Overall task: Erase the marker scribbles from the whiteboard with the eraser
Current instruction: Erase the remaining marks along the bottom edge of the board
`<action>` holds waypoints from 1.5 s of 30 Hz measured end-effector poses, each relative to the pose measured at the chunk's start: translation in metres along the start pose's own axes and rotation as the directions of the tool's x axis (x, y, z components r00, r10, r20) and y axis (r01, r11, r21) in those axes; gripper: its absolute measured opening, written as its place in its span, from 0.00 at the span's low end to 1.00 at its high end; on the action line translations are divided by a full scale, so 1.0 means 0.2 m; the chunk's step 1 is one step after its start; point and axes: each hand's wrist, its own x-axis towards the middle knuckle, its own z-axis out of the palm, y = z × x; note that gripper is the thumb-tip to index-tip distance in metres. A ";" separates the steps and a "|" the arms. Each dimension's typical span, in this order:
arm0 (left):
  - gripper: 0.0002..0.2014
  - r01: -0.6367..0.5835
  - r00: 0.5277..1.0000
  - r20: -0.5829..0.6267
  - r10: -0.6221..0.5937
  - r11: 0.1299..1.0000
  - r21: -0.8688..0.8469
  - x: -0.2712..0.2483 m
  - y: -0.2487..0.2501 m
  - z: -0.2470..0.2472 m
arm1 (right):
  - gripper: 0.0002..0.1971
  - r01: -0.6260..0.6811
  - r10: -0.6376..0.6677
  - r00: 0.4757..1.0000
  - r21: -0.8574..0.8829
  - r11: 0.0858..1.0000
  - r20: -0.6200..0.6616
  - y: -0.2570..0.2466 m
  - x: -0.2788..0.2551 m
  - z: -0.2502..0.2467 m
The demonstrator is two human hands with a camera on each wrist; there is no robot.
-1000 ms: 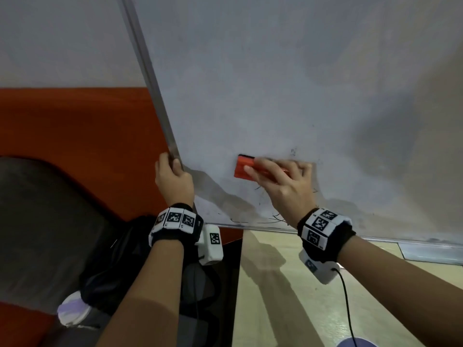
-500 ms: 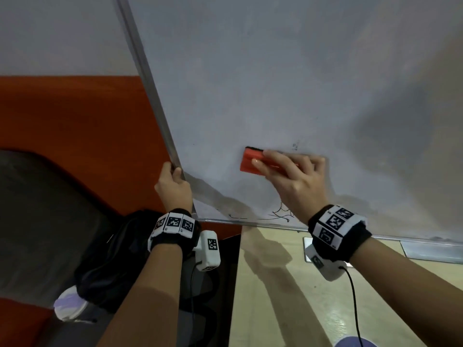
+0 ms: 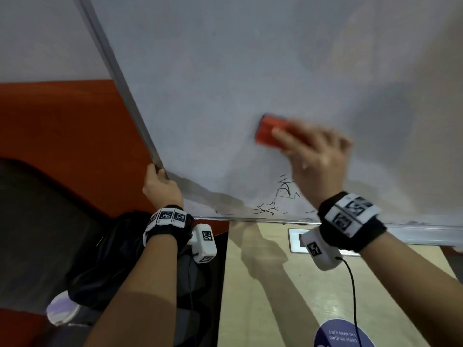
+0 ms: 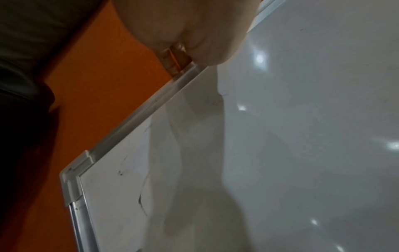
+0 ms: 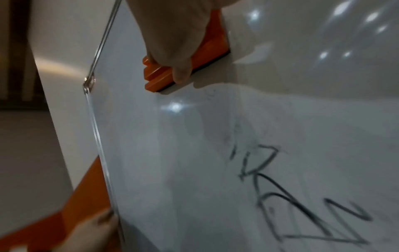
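A large whiteboard (image 3: 225, 71) leans upright, framed in metal. My right hand (image 3: 313, 156) grips an orange eraser (image 3: 268, 132) and presses it flat against the board, blurred by motion. Black marker scribbles (image 3: 283, 194) show below the eraser, near the board's bottom edge; in the right wrist view the scribbles (image 5: 291, 196) are bold and the eraser (image 5: 164, 73) sits above them under my fingers. My left hand (image 3: 160, 184) grips the board's left frame (image 4: 151, 105) low down, thumb on the front.
An orange wall panel (image 3: 62, 136) and a dark chair (image 3: 37, 234) with a black bag (image 3: 105, 254) stand to the left. Beige floor (image 3: 288, 296) lies below, with a floor socket plate (image 3: 295, 242) and a round blue sticker (image 3: 343, 334).
My right hand has slid the eraser up and to the right on the board, uncovering more scribbles below it. The left hand keeps its hold on the frame.
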 end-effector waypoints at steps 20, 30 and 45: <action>0.12 0.013 0.988 0.152 -0.033 0.992 0.129 0.03 0.04 -0.08 | 0.24 0.419 -0.427 0.728 0.145 0.896 0.537 0.22 -0.64 0.03; 0.12 0.031 0.983 0.179 -0.047 0.996 0.088 0.03 0.04 -0.09 | 0.09 0.579 -0.586 0.551 0.234 0.781 0.594 -0.07 -0.64 0.30; 0.11 0.044 0.984 0.171 -0.048 0.999 0.027 0.05 0.03 -0.09 | 0.14 0.472 -0.446 0.579 0.164 0.866 0.683 -0.08 -0.73 0.24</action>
